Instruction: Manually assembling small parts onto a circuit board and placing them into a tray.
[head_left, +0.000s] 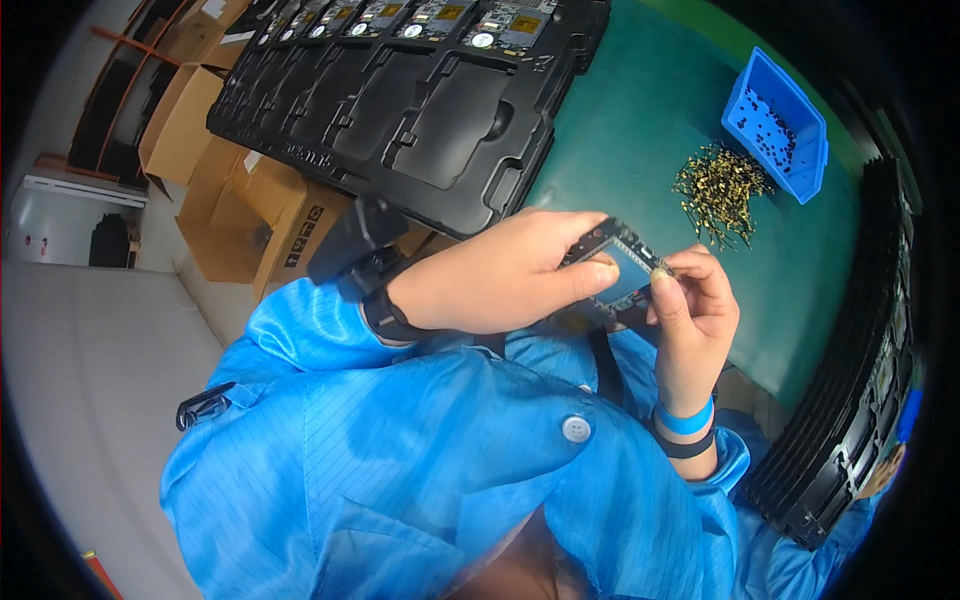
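Observation:
My left hand (510, 270) is closed around a circuit board (628, 272), its thumb pressed on the board's blue-grey face. The board is tilted above my lap, near the table's edge. At the board's right edge, the thumb and fingertips of my right hand (698, 305) are pinched together. Whatever small part lies between them is too small to make out. Beyond my right hand, a loose pile of small gold-and-black parts (722, 190) lies on the green table (630, 120).
A blue bin (742, 105) with small dark pieces stands beside the pile. At the far left, a black moulded tray (450, 120) holds several circuit boards (510, 22) in its back row. Stacked black trays (815, 450) line the right, near another person's hand (884, 470). Cardboard boxes (275, 205) sit left.

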